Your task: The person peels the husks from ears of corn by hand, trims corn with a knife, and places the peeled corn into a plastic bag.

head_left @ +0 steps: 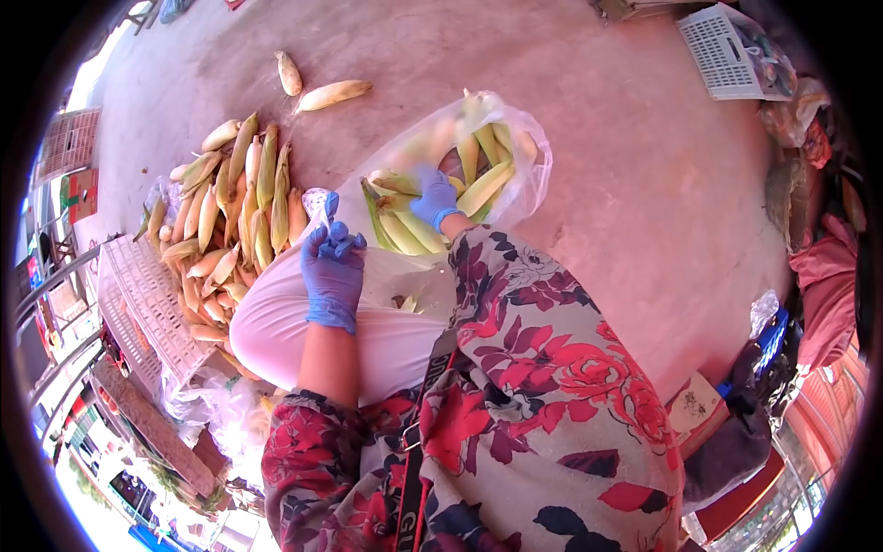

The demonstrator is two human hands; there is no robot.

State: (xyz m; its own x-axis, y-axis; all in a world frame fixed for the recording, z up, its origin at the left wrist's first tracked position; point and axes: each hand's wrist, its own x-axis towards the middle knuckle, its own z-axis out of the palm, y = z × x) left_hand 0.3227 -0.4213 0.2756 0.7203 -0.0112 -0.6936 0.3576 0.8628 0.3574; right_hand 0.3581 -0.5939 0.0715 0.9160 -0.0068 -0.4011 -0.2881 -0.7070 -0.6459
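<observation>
Well, the blue-gloved right hand is resting over the green-husked ears, which are lying inside a clear plastic bag on the floor. Meanwhile the left hand, gloved in blue too, is curling its fingers inward above the white-clad leg. With the right fingertips blurred, I honestly can't tell whether either hand is gripping anything. Off to the left, a corn heap is spreading beside a white crate, and two loose ears are lying apart beyond it.
</observation>
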